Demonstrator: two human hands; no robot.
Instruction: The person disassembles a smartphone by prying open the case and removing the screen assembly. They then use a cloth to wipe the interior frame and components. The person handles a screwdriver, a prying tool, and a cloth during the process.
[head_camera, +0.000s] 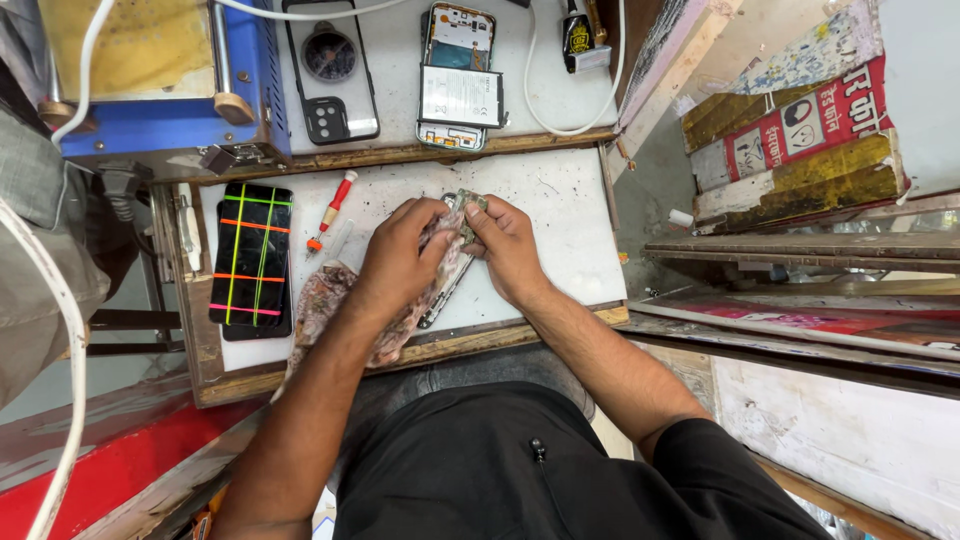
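My left hand (398, 255) presses a patterned cloth (330, 295) against a phone frame (452, 275) that lies slanted on the white work board (560, 210). My right hand (505, 245) pinches the top end of the same phone frame, near its camera corner. The cloth trails down to the left, over the board's front edge. Most of the phone frame is hidden under my hands and the cloth.
A phone with a cracked, line-streaked screen (251, 255) lies at the left. A red-handled screwdriver (330, 210) rests beside it. Behind are an opened phone (458, 75), a phone back cover (330, 70), a blue machine (160, 80) and white cables (540, 90). Wooden shelves stand right.
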